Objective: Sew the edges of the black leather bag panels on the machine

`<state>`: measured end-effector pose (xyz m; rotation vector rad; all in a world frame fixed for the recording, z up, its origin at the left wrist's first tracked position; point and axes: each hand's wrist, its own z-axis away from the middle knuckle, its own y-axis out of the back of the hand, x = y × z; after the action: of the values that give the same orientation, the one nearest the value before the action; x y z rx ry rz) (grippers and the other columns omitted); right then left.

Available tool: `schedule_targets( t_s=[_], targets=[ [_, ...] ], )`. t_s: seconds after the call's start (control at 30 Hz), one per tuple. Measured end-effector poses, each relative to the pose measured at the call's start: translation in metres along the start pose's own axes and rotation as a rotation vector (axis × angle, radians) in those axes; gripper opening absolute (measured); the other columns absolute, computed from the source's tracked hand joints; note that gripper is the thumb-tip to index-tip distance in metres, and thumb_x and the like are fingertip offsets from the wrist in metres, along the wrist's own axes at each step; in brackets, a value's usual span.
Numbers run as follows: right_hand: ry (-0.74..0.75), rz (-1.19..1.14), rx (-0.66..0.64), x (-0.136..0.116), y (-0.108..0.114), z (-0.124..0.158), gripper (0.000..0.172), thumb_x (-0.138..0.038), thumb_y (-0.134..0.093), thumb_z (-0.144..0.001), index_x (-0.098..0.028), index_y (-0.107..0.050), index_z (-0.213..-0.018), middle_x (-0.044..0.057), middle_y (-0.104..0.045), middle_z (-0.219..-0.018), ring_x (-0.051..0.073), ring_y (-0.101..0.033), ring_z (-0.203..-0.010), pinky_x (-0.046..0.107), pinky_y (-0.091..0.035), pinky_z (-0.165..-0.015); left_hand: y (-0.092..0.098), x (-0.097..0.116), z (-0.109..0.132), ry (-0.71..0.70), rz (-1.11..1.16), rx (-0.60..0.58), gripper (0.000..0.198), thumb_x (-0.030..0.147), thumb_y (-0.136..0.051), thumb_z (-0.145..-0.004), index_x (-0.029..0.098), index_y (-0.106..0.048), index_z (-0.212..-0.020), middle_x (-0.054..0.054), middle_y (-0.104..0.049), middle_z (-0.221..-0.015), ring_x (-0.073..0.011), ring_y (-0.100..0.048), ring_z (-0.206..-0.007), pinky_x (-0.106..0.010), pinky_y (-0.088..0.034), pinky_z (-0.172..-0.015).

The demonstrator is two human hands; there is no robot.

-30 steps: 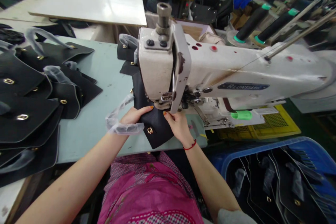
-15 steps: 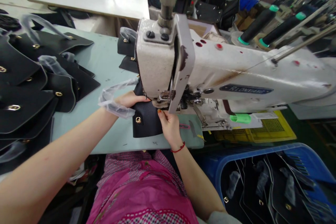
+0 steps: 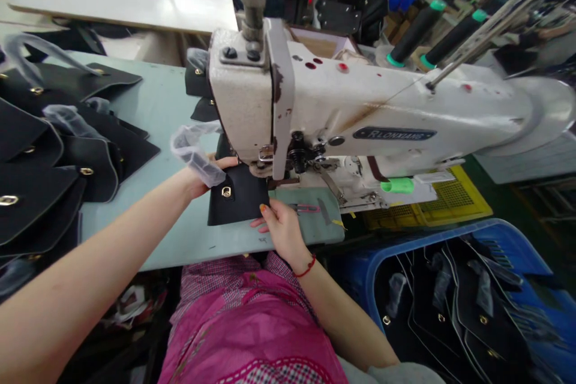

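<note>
A black leather flap [image 3: 238, 198] with a gold clasp lies under the head of a white sewing machine [image 3: 315, 114] on the pale green table [image 3: 162, 114]. My left hand [image 3: 204, 171] rests on the flap's left edge beside the clasp, fingers closed over it along with a strip of clear plastic wrap [image 3: 193, 153]. My right hand [image 3: 276, 228] presses the flap's near right corner with fingers spread flat on the table. The needle area is hidden behind the machine head.
A pile of black flaps [image 3: 54, 156] with gold clasps covers the table's left side. A blue crate [image 3: 405, 252] at lower right holds more black pieces. A yellow tray [image 3: 454, 198] sits under the machine arm. Thread cones [image 3: 416, 30] stand behind.
The flap has turned and slid left and nearer under the machine head. My left hand moved up beside the clasp; my right hand dropped back to the flap's near corner.
</note>
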<state>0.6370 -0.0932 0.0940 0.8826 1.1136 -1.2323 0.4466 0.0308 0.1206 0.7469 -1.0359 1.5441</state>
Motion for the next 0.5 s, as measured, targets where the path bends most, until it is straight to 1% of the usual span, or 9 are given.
schedule_targets(
  t_s=[0.07,0.13,0.17,0.2,0.23,0.3,0.37,0.43,0.5],
  targets=[
    [-0.013,-0.037,-0.004,0.001,-0.001,0.004,0.037,-0.052,-0.051,-0.092,-0.018,-0.061,-0.100,0.004,-0.066,-0.084,0.016,-0.071,-0.069,0.021,-0.054,-0.055,0.013,-0.015,0.016,0.105,0.081,0.029,0.046,0.028,-0.078,-0.075,0.002,-0.065,-0.111,-0.014,-0.076,-0.099,-0.0293,-0.071,-0.094,-0.055,-0.046,-0.102],
    [-0.021,-0.089,-0.014,0.002,-0.001,0.005,0.039,-0.055,-0.052,-0.090,-0.017,-0.059,-0.093,0.003,-0.064,-0.077,0.017,-0.072,-0.069,0.020,-0.053,-0.054,0.026,-0.037,0.040,0.124,0.268,0.138,0.036,0.032,-0.068,-0.083,0.009,-0.065,-0.111,-0.009,-0.077,-0.099,-0.0258,-0.070,-0.099,-0.048,-0.048,-0.103],
    [-0.028,-0.126,-0.025,0.003,0.000,0.004,0.040,-0.057,-0.054,-0.089,-0.018,-0.057,-0.090,0.002,-0.063,-0.074,0.017,-0.072,-0.068,0.020,-0.053,-0.053,0.030,-0.049,0.054,0.126,0.376,0.165,0.034,0.036,-0.064,-0.086,0.012,-0.066,-0.110,-0.007,-0.077,-0.097,-0.0250,-0.070,-0.100,-0.045,-0.050,-0.102],
    [-0.037,-0.164,-0.040,0.003,0.000,0.003,0.041,-0.059,-0.055,-0.088,-0.018,-0.055,-0.086,0.001,-0.062,-0.072,0.017,-0.073,-0.067,0.019,-0.053,-0.053,0.031,-0.061,0.069,0.121,0.474,0.199,0.036,0.042,-0.063,-0.086,0.015,-0.067,-0.109,-0.006,-0.077,-0.092,-0.0239,-0.071,-0.098,-0.042,-0.052,-0.100],
    [-0.048,-0.202,-0.059,0.004,0.001,0.002,0.041,-0.060,-0.057,-0.087,-0.019,-0.053,-0.085,0.000,-0.062,-0.070,0.017,-0.073,-0.067,0.019,-0.053,-0.053,0.029,-0.072,0.084,0.107,0.570,0.174,0.040,0.047,-0.066,-0.083,0.017,-0.067,-0.110,-0.005,-0.077,-0.093,-0.0242,-0.070,-0.100,-0.041,-0.053,-0.099],
    [-0.068,-0.262,-0.092,0.004,0.002,0.001,0.042,-0.061,-0.059,-0.085,-0.019,-0.052,-0.084,-0.002,-0.061,-0.068,0.017,-0.073,-0.067,0.019,-0.053,-0.054,0.015,-0.092,0.111,0.019,0.703,0.013,0.061,0.061,-0.071,-0.073,0.025,-0.064,-0.121,-0.004,-0.073,-0.117,-0.0280,-0.063,-0.117,-0.046,-0.050,-0.103],
    [-0.079,-0.292,-0.113,0.004,0.002,0.001,0.041,-0.060,-0.061,-0.084,-0.020,-0.053,-0.086,-0.002,-0.061,-0.068,0.017,-0.073,-0.067,0.019,-0.052,-0.056,-0.008,-0.102,0.127,-0.071,0.670,-0.063,0.065,0.059,-0.078,-0.067,0.031,-0.063,-0.124,-0.003,-0.067,-0.128,-0.0296,-0.057,-0.125,-0.047,-0.047,-0.106],
    [-0.076,-0.301,-0.116,0.002,0.002,0.001,0.041,-0.060,-0.061,-0.084,-0.020,-0.054,-0.088,-0.002,-0.063,-0.069,0.017,-0.073,-0.067,0.020,-0.052,-0.056,-0.030,-0.105,0.127,-0.106,0.566,-0.070,0.060,0.053,-0.079,-0.069,0.027,-0.065,-0.122,-0.006,-0.067,-0.128,-0.0302,-0.057,-0.125,-0.046,-0.045,-0.107],
    [-0.064,-0.281,-0.110,0.000,0.002,0.003,0.040,-0.059,-0.060,-0.086,-0.020,-0.056,-0.090,-0.001,-0.066,-0.072,0.017,-0.072,-0.066,0.021,-0.053,-0.056,-0.046,-0.103,0.117,-0.061,0.477,-0.047,0.053,0.049,-0.077,-0.072,0.019,-0.069,-0.116,-0.011,-0.070,-0.121,-0.0314,-0.061,-0.120,-0.046,-0.046,-0.105]
  ],
)
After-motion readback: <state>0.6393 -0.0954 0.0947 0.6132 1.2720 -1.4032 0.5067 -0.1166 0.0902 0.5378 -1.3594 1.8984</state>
